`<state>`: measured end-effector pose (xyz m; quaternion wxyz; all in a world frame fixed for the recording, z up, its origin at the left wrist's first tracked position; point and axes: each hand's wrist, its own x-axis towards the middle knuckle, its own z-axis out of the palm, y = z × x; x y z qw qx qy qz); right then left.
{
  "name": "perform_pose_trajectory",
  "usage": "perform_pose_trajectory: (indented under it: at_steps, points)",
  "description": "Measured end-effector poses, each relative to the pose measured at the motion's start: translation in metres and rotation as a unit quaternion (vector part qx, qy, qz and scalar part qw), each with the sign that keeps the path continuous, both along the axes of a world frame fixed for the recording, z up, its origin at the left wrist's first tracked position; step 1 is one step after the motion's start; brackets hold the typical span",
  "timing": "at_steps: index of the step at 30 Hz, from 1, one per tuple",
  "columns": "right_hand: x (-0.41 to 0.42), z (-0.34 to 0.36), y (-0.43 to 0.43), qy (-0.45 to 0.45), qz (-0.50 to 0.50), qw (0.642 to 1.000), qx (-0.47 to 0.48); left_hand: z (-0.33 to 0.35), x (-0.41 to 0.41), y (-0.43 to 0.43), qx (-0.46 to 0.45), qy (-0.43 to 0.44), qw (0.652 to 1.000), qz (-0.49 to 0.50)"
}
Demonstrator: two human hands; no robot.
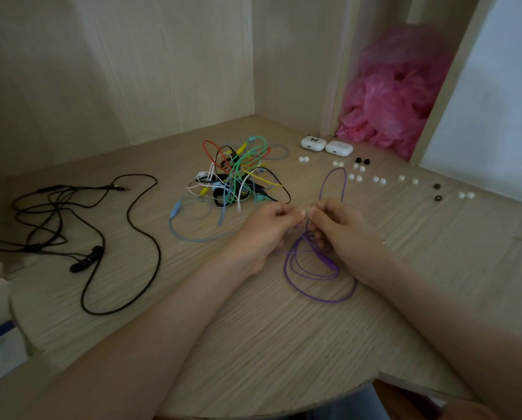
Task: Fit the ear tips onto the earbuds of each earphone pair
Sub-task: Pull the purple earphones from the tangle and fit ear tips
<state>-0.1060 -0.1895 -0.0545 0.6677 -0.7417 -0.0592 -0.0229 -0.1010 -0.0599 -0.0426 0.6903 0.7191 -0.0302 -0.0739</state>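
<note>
Here left hand (267, 228), right hand (340, 227) pinch purple earphones (314, 280); cases (339, 147) closed.

The table (253, 344) is pale wood-grain board, matt and faintly ridged (laminate, by the look of it). The two cases (313, 143) are glossy white plastic, and the pink bag (396, 95) is thin, crinkled plastic film, half see-through. The purple cord (320, 286) has a smooth rubbery coat, the black earphones (87, 259) a matt cord with shinier buds, and the white ear tips (378, 179) look matt.
</note>
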Motion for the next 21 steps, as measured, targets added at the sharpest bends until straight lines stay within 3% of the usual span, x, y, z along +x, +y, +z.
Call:
perform_pose_trajectory:
  at_steps: [14,21]
  points:
    - [-0.0018,0.0033,0.005,-0.038,-0.038,0.998,0.029,0.0015,-0.0044,0.0,-0.028,-0.024,0.999,-0.009]
    - [-0.0022,0.0064,0.0011,-0.071,0.01,0.994,0.081,0.0029,-0.0021,0.0013,-0.068,-0.007,0.997,-0.021]
